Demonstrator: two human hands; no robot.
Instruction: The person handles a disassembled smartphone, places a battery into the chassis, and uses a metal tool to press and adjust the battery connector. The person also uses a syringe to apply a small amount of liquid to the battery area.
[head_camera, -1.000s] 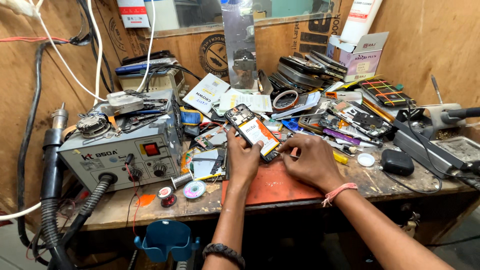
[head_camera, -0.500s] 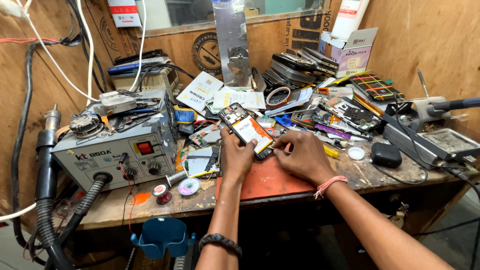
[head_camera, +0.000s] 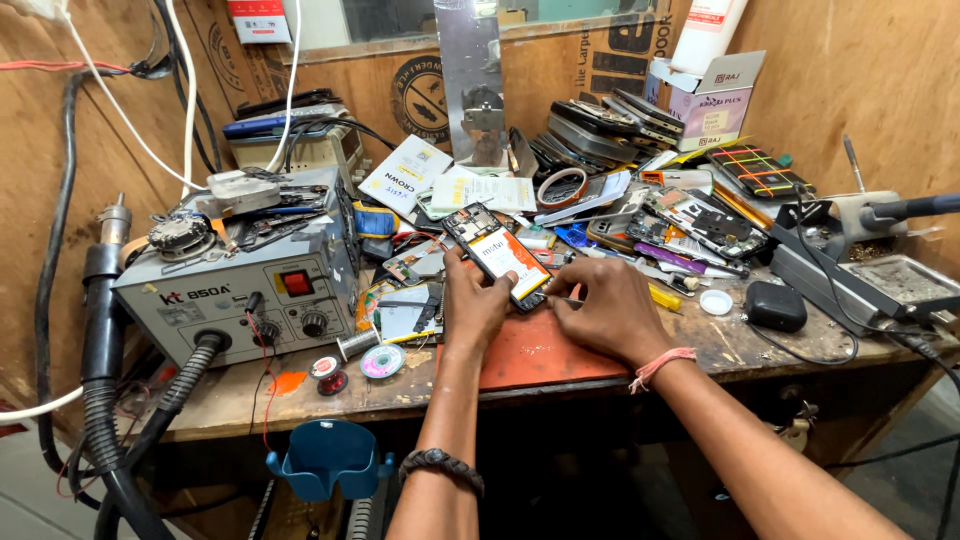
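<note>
Two hands on one opened phone (head_camera: 497, 255), back cover off, orange battery showing, lying tilted on the red mat (head_camera: 545, 355) at the middle of the tabletop (head_camera: 250, 395). Left hand (head_camera: 474, 305) wraps the phone's lower left edge, thumb on its side, fingers closed around it. Right hand (head_camera: 603, 310) sits just beside the phone's lower right corner, fingers pinched narrow on a thin metal tool (head_camera: 565, 299) whose tip touches the phone's bottom edge. Pink band on the right wrist, dark braided one on the left forearm. Grey hot-air rework station (head_camera: 240, 290) stands left of the phone, well apart, its black hose hanging off the front edge. Solder wire spools (head_camera: 382, 361) near the left hand. Pile of phone parts (head_camera: 690, 225) behind the right hand, small black case (head_camera: 776, 306) to its right.
</note>
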